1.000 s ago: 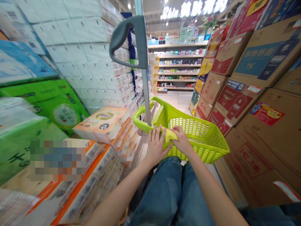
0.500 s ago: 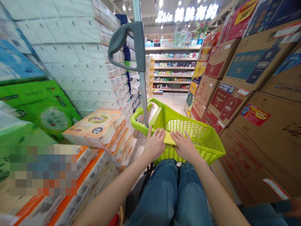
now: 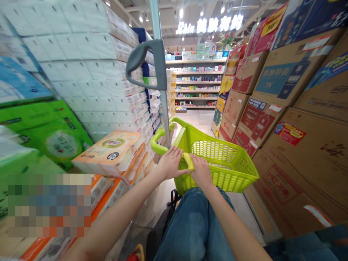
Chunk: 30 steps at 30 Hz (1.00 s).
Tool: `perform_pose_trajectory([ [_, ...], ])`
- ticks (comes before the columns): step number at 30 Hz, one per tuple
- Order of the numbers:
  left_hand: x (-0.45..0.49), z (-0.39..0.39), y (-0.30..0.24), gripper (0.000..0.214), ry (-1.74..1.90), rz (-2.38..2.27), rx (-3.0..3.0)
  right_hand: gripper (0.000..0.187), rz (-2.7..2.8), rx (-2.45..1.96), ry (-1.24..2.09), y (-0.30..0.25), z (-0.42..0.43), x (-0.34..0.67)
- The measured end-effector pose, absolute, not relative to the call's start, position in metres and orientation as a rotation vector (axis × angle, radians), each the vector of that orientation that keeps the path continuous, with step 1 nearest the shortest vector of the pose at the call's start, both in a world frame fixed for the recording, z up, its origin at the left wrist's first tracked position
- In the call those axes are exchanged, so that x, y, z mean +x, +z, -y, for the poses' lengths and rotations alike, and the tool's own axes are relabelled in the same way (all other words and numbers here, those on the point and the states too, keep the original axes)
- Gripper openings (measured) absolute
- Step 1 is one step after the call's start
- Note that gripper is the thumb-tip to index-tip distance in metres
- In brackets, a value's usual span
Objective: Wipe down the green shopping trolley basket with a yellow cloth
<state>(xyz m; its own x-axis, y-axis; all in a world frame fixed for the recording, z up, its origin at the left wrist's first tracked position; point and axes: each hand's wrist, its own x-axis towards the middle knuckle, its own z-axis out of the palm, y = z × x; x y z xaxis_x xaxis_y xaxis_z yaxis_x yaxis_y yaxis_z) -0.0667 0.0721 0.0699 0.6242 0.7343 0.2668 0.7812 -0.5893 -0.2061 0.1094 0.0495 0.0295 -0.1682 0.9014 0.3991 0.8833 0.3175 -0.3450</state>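
Note:
A small yellow cloth [image 3: 188,161] lies bunched over the near rim of a lime-green shopping basket [image 3: 220,178]. My right hand [image 3: 200,170] is closed around the cloth's right side, its fingers bent over the rim. On the other side, my left hand [image 3: 170,162] curls its fingers over the rim at the foot of the pull rod, and its thumb reaches across to the cloth's lower edge. The palm side of both hands is hidden. A grey handle [image 3: 160,65] tops the basket's metal rod. Inside, the visible part of the basket holds nothing.
Stacked white tissue packs [image 3: 106,72] and an orange tissue pack [image 3: 108,145] stand close on my left. Cartons [image 3: 288,159] form a wall on the right. Past the basket, a tiled aisle leads to product shelves [image 3: 198,79]. My knees [image 3: 195,217] are just below the basket.
Both hands have shifted left along the rim with the cloth, which is now bunched rather than flat. My right fingers have curled, and my left thumb has spread towards the cloth.

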Motion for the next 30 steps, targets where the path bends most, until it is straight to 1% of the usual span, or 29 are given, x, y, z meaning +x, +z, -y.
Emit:
perform_pose_trajectory([
  [5, -0.063, -0.055, 0.055, 0.069, -0.215, 1.276, -2.35, 0.074, 2.073, -1.421, 0.033, 0.013, -0.04, 0.116],
  [7, -0.059, -0.048, 0.048, 0.059, -0.268, 1.311, -2.287, 0.073, 2.068, -1.382, 0.015, 0.013, -0.035, 0.113],
  [9, -0.056, -0.041, 0.041, 0.053, -0.328, 1.344, -2.223, 0.07, 2.058, -1.393, 0.004, 0.019, -0.032, 0.106],
  [13, -0.054, -0.029, 0.032, 0.054, -0.39, 1.396, -2.151, 0.077, 2.085, -1.515, 0.007, 0.035, -0.036, 0.085],
  [16, -0.054, -0.023, 0.03, 0.057, -0.434, 1.463, -2.134, 0.08, 2.082, -1.51, 0.014, 0.032, -0.037, 0.071],
  [21, -0.059, -0.016, 0.025, 0.064, -0.512, 1.468, -2.119, 0.084, 2.074, -1.45, -0.073, -0.002, -0.03, 0.094],
  [26, -0.065, -0.013, 0.022, 0.072, -0.531, 1.434, -2.131, 0.091, 1.864, -1.609, -0.173, -0.04, -0.025, 0.152],
  [28, -0.065, -0.013, 0.021, 0.073, -0.536, 1.439, -2.138, 0.091, 1.766, -1.666, -0.145, -0.044, -0.028, 0.153],
  [30, -0.064, -0.013, 0.019, 0.074, -0.55, 1.445, -2.133, 0.092, 1.724, -1.663, -0.079, -0.039, -0.03, 0.132],
])
